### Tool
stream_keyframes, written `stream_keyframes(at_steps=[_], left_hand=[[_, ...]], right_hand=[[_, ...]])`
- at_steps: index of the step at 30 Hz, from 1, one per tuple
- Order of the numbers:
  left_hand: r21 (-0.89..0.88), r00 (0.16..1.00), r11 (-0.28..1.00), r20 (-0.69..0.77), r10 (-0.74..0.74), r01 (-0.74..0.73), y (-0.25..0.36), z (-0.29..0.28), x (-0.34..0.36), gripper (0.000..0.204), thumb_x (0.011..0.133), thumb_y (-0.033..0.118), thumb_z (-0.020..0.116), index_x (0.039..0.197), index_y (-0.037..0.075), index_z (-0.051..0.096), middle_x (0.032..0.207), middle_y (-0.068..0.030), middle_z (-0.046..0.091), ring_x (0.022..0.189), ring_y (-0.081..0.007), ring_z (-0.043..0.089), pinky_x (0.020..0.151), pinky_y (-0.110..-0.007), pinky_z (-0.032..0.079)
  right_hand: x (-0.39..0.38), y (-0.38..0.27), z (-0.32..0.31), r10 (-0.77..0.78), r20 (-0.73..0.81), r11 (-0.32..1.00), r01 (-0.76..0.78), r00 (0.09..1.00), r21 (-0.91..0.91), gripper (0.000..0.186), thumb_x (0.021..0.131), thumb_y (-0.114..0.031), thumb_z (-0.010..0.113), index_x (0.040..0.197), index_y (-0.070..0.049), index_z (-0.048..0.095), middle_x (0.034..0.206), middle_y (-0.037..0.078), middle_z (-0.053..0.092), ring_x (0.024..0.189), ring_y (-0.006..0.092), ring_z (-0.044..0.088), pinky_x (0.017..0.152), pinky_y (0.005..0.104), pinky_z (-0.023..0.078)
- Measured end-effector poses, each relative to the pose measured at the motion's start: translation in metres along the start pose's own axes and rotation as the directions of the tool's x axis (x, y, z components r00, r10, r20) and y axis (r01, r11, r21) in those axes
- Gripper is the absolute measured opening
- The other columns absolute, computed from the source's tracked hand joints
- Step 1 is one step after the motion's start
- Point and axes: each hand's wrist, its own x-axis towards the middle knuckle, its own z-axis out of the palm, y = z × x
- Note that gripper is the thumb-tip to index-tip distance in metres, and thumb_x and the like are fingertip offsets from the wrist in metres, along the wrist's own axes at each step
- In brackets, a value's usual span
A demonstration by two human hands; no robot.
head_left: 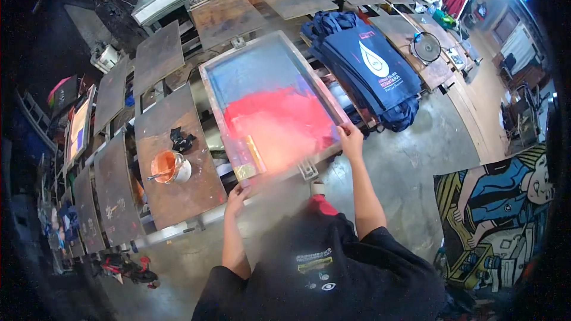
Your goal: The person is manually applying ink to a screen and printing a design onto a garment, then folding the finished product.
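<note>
A screen-printing frame lies tilted across the boards in front of me, its mesh blue at the far end and spread with glowing red-pink in the near half. My left hand is closed on the frame's near left corner. Around the near right corner my right hand grips the rim, thumb on top. Inside the frame, close to my left hand, lies a squeegee with a yellowish edge. A metal hinge clamp sits at the near rim between my hands. What lies beneath the mesh is hidden.
Left of the frame, a tub of orange ink and a crumpled black scrap rest on a brown board. Navy printed bags are stacked to the right. Beyond them stands a round fan-like object. More boards run along the long table.
</note>
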Motion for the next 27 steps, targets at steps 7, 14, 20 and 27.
stream_keyframes(at_steps=[7,14,20,27], left_hand=[[-0.011,0.997,1.000,-0.079,0.003,-0.004,0.006,0.012,-0.009,0.042,0.087,0.017,0.073,0.124,0.004,0.059,0.111,-0.0023,0.065,0.102,-0.0128,0.061,0.091,-0.030,0.048],[0.222,0.969,0.975,-0.230,0.084,-0.032,0.010,0.023,-0.013,0.043,0.087,0.017,0.072,0.124,0.000,0.056,0.108,-0.0049,0.065,0.097,-0.0139,0.063,0.086,-0.029,0.051],[0.069,0.960,0.998,-0.280,0.006,0.014,0.009,0.036,-0.017,0.042,0.086,0.019,0.070,0.122,0.001,0.059,0.109,-0.0052,0.066,0.096,-0.0141,0.062,0.082,-0.030,0.050],[0.025,0.920,1.000,-0.392,-0.006,0.018,0.003,0.051,-0.027,0.041,0.085,0.026,0.069,0.119,0.003,0.063,0.107,-0.0039,0.067,0.092,-0.0136,0.060,0.077,-0.029,0.046]], right_hand=[[0.036,0.029,-0.008,-0.154,0.101,0.888,0.182,0.983,-0.422,0.050,0.080,-0.029,0.075,0.121,-0.007,0.058,0.104,0.018,0.061,0.097,0.0381,0.057,0.084,0.0483,0.047],[0.059,0.053,0.002,0.051,0.400,0.862,0.162,0.915,-0.480,0.071,0.088,-0.041,0.065,0.143,-0.007,0.037,0.113,0.028,0.063,0.093,0.0482,0.064,0.076,0.0534,0.052],[0.084,0.084,-0.006,0.060,0.575,0.951,0.129,0.816,-0.282,0.073,0.088,-0.042,0.066,0.143,-0.005,0.036,0.106,0.034,0.064,0.097,0.0489,0.063,0.082,0.0535,0.051],[0.084,0.084,-0.006,0.107,0.608,0.978,0.027,0.787,-0.207,0.065,0.085,-0.041,0.066,0.135,-0.005,0.045,0.115,0.033,0.061,0.110,0.0499,0.058,0.092,0.0513,0.047]])
